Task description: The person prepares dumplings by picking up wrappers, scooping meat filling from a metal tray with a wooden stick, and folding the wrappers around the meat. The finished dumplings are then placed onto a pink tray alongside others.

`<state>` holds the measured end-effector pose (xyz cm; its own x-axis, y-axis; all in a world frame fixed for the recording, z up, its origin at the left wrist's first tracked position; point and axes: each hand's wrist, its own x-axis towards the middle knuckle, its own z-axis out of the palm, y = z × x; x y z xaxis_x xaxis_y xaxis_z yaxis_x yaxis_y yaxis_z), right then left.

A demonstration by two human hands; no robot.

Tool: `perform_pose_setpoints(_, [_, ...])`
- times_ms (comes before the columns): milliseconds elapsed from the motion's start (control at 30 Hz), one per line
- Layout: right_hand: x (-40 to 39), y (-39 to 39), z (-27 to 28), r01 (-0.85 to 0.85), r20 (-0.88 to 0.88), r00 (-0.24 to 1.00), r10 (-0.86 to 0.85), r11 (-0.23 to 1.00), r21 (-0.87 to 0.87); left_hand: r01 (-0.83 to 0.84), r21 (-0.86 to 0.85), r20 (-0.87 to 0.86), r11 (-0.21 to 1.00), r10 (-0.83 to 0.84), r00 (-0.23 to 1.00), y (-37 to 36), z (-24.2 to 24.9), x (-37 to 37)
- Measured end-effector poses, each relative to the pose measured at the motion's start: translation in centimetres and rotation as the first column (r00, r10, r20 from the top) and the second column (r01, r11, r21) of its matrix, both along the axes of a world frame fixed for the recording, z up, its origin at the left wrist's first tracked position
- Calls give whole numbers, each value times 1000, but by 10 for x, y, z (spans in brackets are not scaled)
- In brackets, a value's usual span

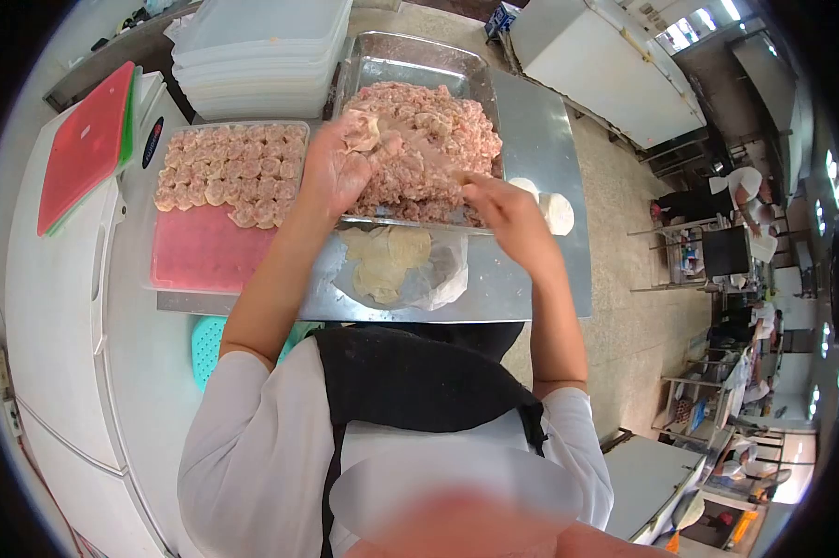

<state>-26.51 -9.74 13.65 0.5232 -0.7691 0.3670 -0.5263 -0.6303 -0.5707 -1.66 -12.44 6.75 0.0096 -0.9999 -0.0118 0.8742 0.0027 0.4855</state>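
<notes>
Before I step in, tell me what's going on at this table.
A person holds what looks like a wrapper with filling in the left hand, above a metal pan heaped with ground meat. The right hand is at the meat's near right edge, fingers curled; what it grips is unclear. To the left, rows of filled pieces cover the far part of a tray. Flat, pale wrappers lie in front of the pan.
</notes>
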Motion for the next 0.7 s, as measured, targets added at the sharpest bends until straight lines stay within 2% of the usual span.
perform_pose_setpoints(33, [-1,2,6,1,2,1000,-1,1000,-2,1,-2,2,1000,-1,1000,2,0,5])
perform_pose_setpoints(67, [-2,4,14,122,-14,992,-123,961,250,37,-127,384,991,15,923,4,1,10])
perform_pose_setpoints(100, [-2,8,23,236,-59,970,-237,844,482,120,-227,703,967,77,707,7,6,13])
perform_pose_setpoints(133, [-2,12,33,241,-59,968,-243,842,482,186,-472,873,862,427,235,14,32,19])
perform_pose_setpoints(200, [-1,17,49,141,-112,989,-92,796,588,221,-499,855,838,434,284,13,40,16])
perform_pose_setpoints(233, [-3,20,47,140,-111,990,-91,797,588,250,-524,836,814,437,332,13,43,15])
perform_pose_setpoints(267, [-5,22,44,75,-96,995,-36,898,434,249,-525,836,814,438,330,13,49,17])
perform_pose_setpoints(300, [-6,23,39,5,-90,996,20,964,265,380,-388,905,840,269,330,14,55,18])
perform_pose_setpoints(333, [-4,23,31,5,-90,996,19,964,266,505,-242,948,828,91,305,14,58,19])
perform_pose_setpoints(367, [0,22,21,-29,-85,995,44,985,173,507,-240,948,828,88,305,11,56,19])
perform_pose_setpoints(400, [1,22,13,-61,-84,994,67,995,79,562,-310,944,767,181,274,6,52,19])
perform_pose_setpoints(433, [-2,16,6,-57,-84,994,64,995,80,616,-373,928,694,276,250,1,46,20])
perform_pose_setpoints(467, [-5,5,1,-82,-80,993,90,992,97,617,-373,928,693,277,251,-2,38,19])
perform_pose_setpoints(533, [-9,1,1,-108,-73,990,117,988,111,492,-193,980,849,192,54,-7,20,16])
perform_pose_setpoints(567, [-10,4,3,64,-228,972,-60,998,8,492,-194,980,849,195,51,-9,15,13])
perform_pose_setpoints(600, [-10,5,5,214,-355,903,-244,969,-121,395,-108,981,912,34,190,-10,13,11])
perform_pose_setpoints(633, [-6,9,1,209,-352,904,-240,970,-125,307,0,934,952,-110,340,-12,9,9])
perform_pose_setpoints(667, [0,13,-9,165,-246,945,-216,963,-211,303,-2,935,953,-106,339,-17,-2,10])
perform_pose_setpoints(700, [2,15,-22,131,-141,974,-179,945,-298,333,-22,964,943,-69,258,-26,-16,12])
